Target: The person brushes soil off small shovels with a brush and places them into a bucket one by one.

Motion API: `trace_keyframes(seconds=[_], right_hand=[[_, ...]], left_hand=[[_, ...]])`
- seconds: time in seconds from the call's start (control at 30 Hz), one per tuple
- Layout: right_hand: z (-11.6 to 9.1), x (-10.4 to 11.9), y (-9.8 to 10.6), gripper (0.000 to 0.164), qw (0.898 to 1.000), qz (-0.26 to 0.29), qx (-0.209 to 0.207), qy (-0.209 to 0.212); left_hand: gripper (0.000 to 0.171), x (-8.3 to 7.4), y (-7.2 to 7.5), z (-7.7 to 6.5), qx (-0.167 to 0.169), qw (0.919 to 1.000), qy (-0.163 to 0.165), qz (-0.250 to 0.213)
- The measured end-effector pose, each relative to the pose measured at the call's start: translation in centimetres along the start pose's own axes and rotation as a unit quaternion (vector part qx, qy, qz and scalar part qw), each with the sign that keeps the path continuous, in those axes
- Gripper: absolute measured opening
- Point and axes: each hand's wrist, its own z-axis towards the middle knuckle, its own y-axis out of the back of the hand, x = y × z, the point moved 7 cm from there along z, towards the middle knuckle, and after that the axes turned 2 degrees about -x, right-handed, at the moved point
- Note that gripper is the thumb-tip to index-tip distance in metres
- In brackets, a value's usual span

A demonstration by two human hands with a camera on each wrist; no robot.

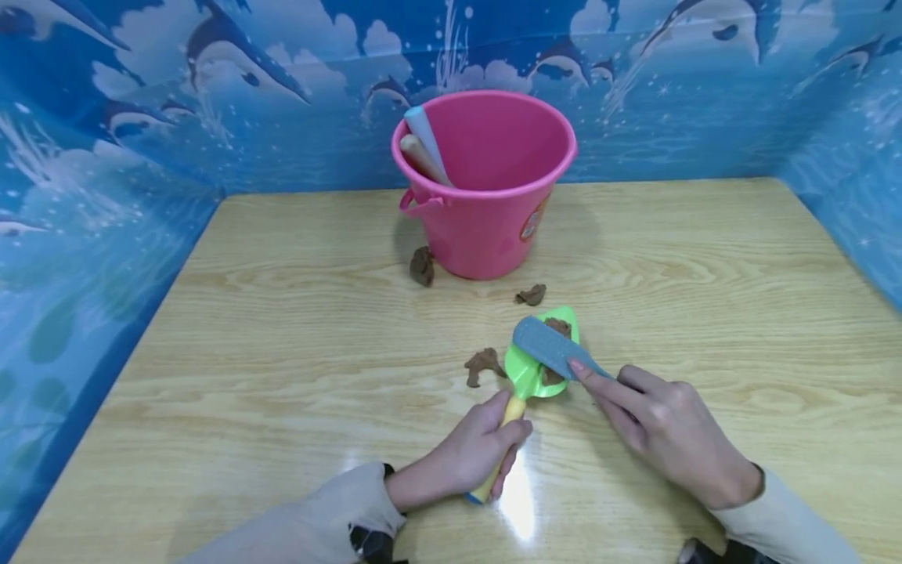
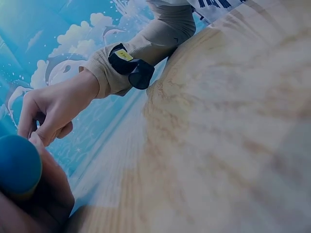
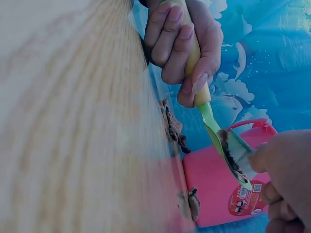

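My left hand [image 1: 482, 446] grips the yellow handle of a toy shovel [image 1: 522, 368], whose green blade points away from me. Brown clay-like lumps [image 1: 558, 326] lie in the blade. In my right hand [image 1: 665, 427] is a blue brush [image 1: 546, 345], the index finger stretched along it. It lies across the blade and partly hides the lumps; pale bristles face them in the right wrist view. Beside the blade's left edge is a brown piece [image 1: 482, 366]. The left wrist view shows the handle's blue end [image 2: 19, 162] within the left hand.
A pink bucket [image 1: 486, 227] stands at the back of the wooden table [image 1: 282, 352], with a blue stick [image 1: 425, 133] and a beige stick [image 1: 421, 159] leaning inside. Brown lumps lie by its base [image 1: 421, 266] and in front of it [image 1: 531, 295]. A dolphin-print sheet [image 1: 317, 117] encloses the table.
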Motion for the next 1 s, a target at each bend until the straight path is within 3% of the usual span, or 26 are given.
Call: trace_keyframes(seconds=[0.17, 0.3, 0.5, 0.73, 1.0], right_hand=[[0.1, -1.5, 1.2, 0.043, 0.999, -0.015, -0.031, -0.038], [0.0, -2.3, 1.9, 0.045, 0.998, 0.012, -0.034, -0.051], [-0.2, -1.4, 1.2, 0.039, 0.998, 0.064, -0.010, -0.017], [-0.6, -0.3, 0.0, 0.039, 0.992, 0.120, 0.031, -0.002], [-0.4, -1.5, 0.7, 0.026, 0.980, 0.163, 0.104, -0.054]], left_hand=[[0.009, 0.1, 0.2, 0.0, -0.003, 0.9997, 0.012, -0.022], [0.011, 0.2, 0.3, -0.1, -0.005, 0.9990, 0.021, -0.039], [0.014, 0.3, 0.3, 0.1, 0.009, 0.9970, 0.033, -0.070], [0.009, 0.5, 0.4, 0.5, 0.034, 0.9870, 0.060, -0.145], [0.017, 0.5, 0.5, 0.4, 0.040, 0.9832, 0.067, -0.165]])
